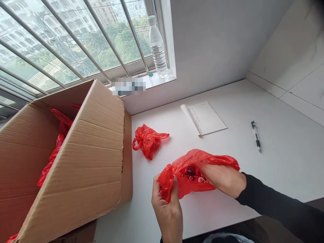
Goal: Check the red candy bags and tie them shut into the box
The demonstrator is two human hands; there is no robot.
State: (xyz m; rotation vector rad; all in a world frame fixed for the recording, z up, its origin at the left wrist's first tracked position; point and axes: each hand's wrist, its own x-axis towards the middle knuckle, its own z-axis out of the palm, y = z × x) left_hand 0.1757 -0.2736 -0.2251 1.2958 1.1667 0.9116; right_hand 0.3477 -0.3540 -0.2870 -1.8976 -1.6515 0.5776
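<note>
A red plastic bag (192, 157) lies spread at the front of the white table, its mouth gaping toward me. My left hand (168, 206) pinches the bag's left handle between thumb and fingers. Deep in the bag is my right hand (217, 175); its wrist shows at the mouth, while the fingers are hidden by the plastic. Several small red wrapped packets (192, 173) with printed patterns are visible inside, just left of that wrist. Behind the bag, a smaller knotted red bag (149, 140) rests on the table, touched by neither hand.
A tall open cardboard box (83, 162) at left holds more red bags (54, 152). Toward the back of the table (283, 162) lie a notepad (206, 118) and a pen (256, 136). A water bottle (158, 50) stands on the sill by the barred window.
</note>
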